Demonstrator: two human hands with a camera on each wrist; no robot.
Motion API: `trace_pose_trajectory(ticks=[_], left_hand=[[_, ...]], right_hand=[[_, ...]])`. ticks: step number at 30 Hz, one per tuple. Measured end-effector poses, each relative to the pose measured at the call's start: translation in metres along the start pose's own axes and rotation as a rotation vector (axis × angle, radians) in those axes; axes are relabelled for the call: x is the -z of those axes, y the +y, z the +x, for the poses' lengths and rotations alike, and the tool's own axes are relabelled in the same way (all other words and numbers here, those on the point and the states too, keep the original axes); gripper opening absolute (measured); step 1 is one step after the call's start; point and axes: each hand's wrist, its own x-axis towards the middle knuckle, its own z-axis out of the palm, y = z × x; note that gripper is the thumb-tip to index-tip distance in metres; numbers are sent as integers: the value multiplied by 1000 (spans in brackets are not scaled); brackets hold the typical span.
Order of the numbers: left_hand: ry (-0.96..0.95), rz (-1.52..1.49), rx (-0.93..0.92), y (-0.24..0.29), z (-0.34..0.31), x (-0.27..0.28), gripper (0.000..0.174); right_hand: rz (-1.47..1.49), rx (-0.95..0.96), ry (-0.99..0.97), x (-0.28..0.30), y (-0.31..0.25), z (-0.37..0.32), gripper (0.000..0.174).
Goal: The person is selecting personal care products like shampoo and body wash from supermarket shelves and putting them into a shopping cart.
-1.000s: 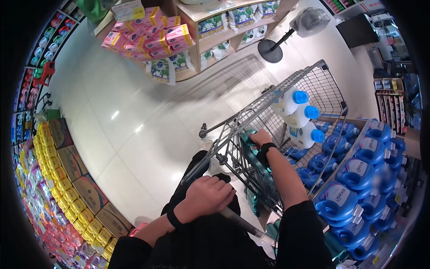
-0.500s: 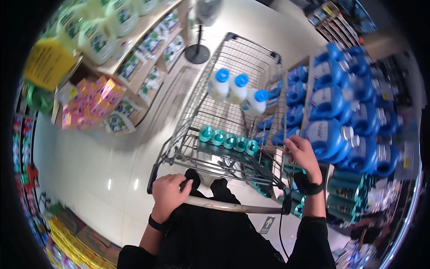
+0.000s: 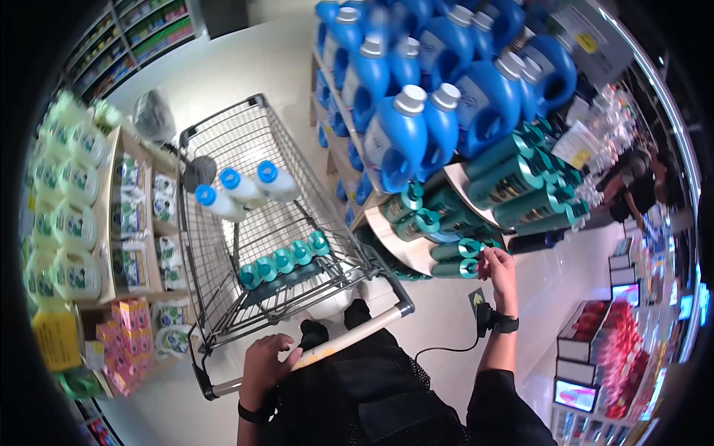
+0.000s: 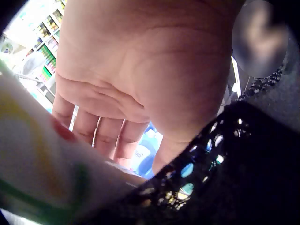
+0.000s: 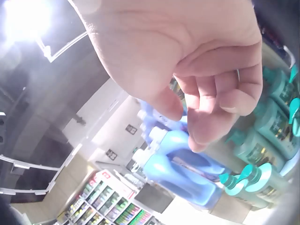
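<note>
A: What has just changed?

B: The right hand (image 3: 500, 275) has moved from the cart (image 3: 256, 100) to the green bottles (image 3: 450, 267) on the right. The view has turned that way too. I judge the work now centres on those bottles, though none has been lifted.

A: How are the hands?

B: The right is loosely curled, thumb apart from the fingers, holding nothing. I can't tell whether a fingertip touches a bottle. The left hand (image 3: 260, 368) lies at the left part of the cart's handle (image 3: 349, 342), fingers nearly straight, not wrapped round it.

A: What does the cart carry?

B: Five more, a green row (image 3: 283, 260), at the near end; three white bottles (image 3: 242, 195) farther in.

A: And the surroundings?

B: The bottles stand on a pale wooden shelf (image 3: 410, 253). Beyond are blue jugs (image 3: 398, 137). Left are pale jugs (image 3: 74, 230) and pink boxes (image 3: 134, 334). The shop floor (image 3: 547, 282) is pale and glossy.
</note>
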Motion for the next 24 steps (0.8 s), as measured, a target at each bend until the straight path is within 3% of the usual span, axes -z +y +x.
trace_pose_trajectory(ticks=[4, 8, 10, 11, 12, 13, 15, 16, 18, 22, 24], left_hand=[[-158, -27, -80, 33, 35, -24, 23], [-313, 5, -83, 53, 50, -19, 22], [-328, 10, -56, 57, 52, -21, 22], [-334, 7, -28, 56, 52, -23, 23], [-328, 14, -13, 55, 55, -22, 23], [-333, -12, 6, 56, 51, -17, 24], [-316, -58, 24, 68, 54, -38, 27], [-341, -63, 55, 63, 51, -37, 28], [-339, -80, 63, 42, 35, -9, 28], [-329, -40, 76, 64, 27, -23, 28], [-316, -58, 73, 61, 25, -18, 28]], right_hand=[[-219, -48, 74, 28, 65, 35, 28], [-278, -295, 196, 36, 109, 44, 25], [-620, -312, 341, 36, 141, 50, 26], [-780, -168, 410, 45, 180, 57, 42], [-771, -169, 404, 39, 163, 50, 51], [-799, 96, 429, 38, 188, 53, 57], [-621, 181, 229, 69, 202, 71, 60], [-697, 156, 182, 69, 216, 71, 59], [-800, 234, 146, 37, 224, 55, 57], [-912, 100, 70, 57, 221, 73, 43], [-897, 139, 21, 60, 222, 71, 42]])
